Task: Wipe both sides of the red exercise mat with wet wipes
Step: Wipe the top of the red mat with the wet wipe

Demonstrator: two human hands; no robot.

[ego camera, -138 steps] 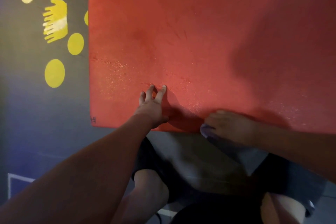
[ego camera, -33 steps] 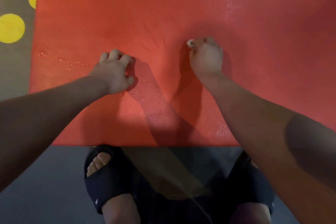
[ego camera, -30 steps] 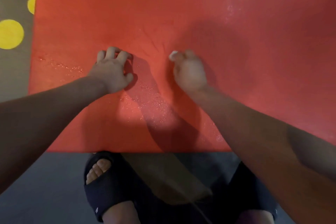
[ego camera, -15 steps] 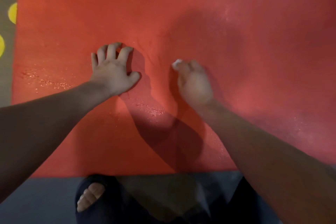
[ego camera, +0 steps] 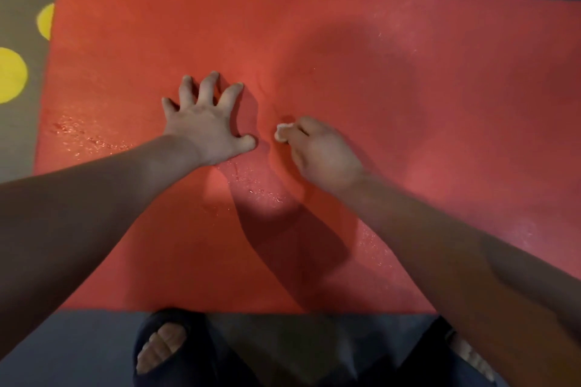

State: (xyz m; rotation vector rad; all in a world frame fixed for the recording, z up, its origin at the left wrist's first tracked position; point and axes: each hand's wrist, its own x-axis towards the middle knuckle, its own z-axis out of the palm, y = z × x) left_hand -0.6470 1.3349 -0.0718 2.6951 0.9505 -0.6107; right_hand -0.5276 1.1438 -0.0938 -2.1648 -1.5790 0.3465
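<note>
forearms [ego camera: 94, 214]: bare | feet: dark open-toed slides [ego camera: 147, 322] | toes [ego camera: 162, 347] showing

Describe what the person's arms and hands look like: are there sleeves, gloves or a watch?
Both forearms are bare as far as the frame shows: no sleeves, no gloves. The left hand and right hand show no watch, ring or bracelet.
</note>
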